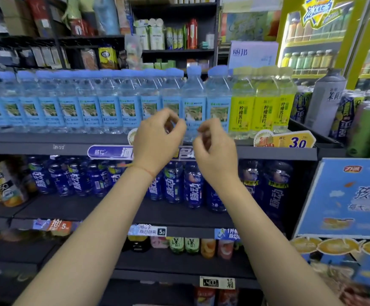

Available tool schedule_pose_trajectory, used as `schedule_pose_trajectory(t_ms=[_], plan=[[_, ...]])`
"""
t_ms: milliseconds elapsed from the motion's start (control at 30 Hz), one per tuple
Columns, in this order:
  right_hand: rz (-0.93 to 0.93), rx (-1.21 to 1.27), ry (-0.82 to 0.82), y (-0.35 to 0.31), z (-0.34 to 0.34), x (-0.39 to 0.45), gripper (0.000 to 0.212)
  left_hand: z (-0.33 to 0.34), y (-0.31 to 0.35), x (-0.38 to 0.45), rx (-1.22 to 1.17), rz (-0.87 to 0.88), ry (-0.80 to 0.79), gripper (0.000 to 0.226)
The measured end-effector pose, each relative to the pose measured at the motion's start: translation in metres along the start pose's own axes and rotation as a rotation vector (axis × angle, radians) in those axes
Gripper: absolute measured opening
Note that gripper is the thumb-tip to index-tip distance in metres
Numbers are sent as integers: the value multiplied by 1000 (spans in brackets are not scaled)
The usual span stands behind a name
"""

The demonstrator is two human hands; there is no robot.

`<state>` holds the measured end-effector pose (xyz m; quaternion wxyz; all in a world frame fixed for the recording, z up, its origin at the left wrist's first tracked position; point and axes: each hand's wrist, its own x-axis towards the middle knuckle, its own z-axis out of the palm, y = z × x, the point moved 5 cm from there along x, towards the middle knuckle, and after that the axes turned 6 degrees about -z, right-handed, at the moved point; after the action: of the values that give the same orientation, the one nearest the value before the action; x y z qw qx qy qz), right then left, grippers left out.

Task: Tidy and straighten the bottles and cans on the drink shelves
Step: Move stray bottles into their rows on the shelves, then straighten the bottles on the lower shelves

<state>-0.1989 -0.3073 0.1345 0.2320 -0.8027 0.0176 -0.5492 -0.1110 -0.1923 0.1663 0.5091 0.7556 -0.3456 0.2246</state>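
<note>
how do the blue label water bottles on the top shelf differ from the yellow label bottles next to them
The blue-label bottles have blue caps and clear contents; the yellow-label bottles have pale yellow caps and yellowish contents. The blue ones fill most of the row; only three yellow ones show, at its right end. Both stand upright, similar in shape.

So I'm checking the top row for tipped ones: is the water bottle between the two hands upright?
Upright. The water bottle stands straight on the top shelf, its blue cap directly above its label, level with its neighbours.
</note>
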Motion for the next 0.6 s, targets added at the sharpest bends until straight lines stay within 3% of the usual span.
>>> schedule_pose_trajectory(t_ms=[100, 233, 400, 600], plan=[[102, 133, -215, 7, 25, -50, 6, 3, -48, -44, -125, -232, -213, 20], [364, 213, -405, 35, 69, -131, 10, 30, -126, -109, -121, -486, -357, 18], [588, 230, -444, 68, 95, -201, 10, 50, -184, -159, -147, -652, -421, 18], [755, 278, -456, 73, 100, -224, 15, 39, -214, -186, -276, -813, -413, 16]])
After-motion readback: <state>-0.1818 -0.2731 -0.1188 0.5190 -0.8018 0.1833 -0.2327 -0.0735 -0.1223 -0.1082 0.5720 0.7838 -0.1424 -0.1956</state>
